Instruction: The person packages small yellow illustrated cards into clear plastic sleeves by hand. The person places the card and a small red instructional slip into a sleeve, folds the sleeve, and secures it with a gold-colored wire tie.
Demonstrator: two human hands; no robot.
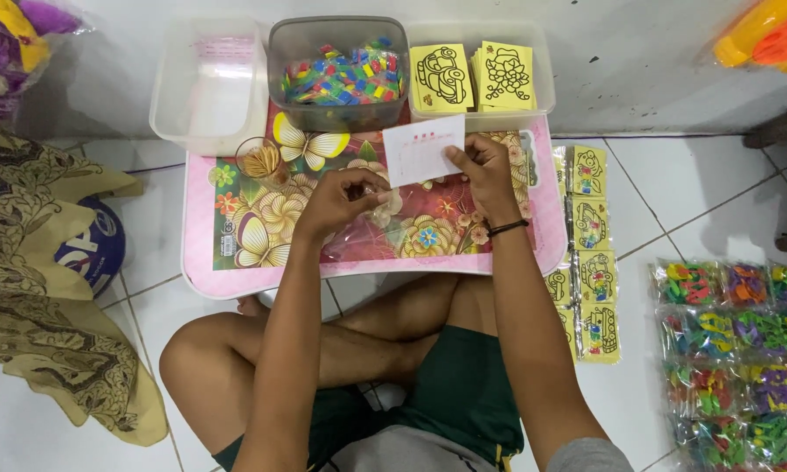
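My right hand pinches the edge of a white paper card over a small pink table printed with flowers and butterflies. My left hand is closed on the top of a clear plastic bag that lies flat on the table. Behind the hands stands a grey tub full of small coloured pieces. To its right, a clear tub holds stacks of yellow picture cards.
An empty clear tub stands at the table's back left. Yellow cards in bags lie in rows on the white tile floor to the right. Further right are packets of coloured pieces. A patterned cloth lies to the left.
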